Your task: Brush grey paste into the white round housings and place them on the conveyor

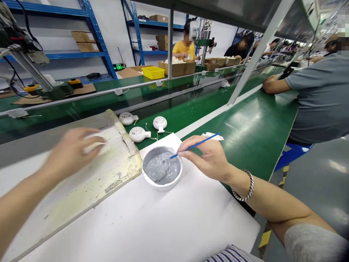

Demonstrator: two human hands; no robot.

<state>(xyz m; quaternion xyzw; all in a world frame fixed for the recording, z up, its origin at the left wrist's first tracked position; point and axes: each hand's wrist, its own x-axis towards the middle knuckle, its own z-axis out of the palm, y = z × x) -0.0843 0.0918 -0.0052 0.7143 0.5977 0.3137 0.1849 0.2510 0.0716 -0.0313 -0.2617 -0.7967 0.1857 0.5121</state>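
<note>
My right hand (208,156) is closed around a thin blue-handled brush (195,146). The brush tip dips into thick grey paste (159,167) inside a round white bowl (162,187). Over a worn, yellowed white board (120,167) hovers my left hand (75,147), blurred by motion. Its thumb and fingers are apart, and nothing shows between them. Just behind the bowl lie three small white round fan-like parts with slotted grilles (160,123) and short wires.
A green conveyor belt (174,103) runs past the white work surface (131,225). A slanted metal post (256,54) rises at the right, near a crumpled white packet (214,136). A co-worker in a grey shirt (321,94) sits at the right; another in yellow (181,47) works opposite.
</note>
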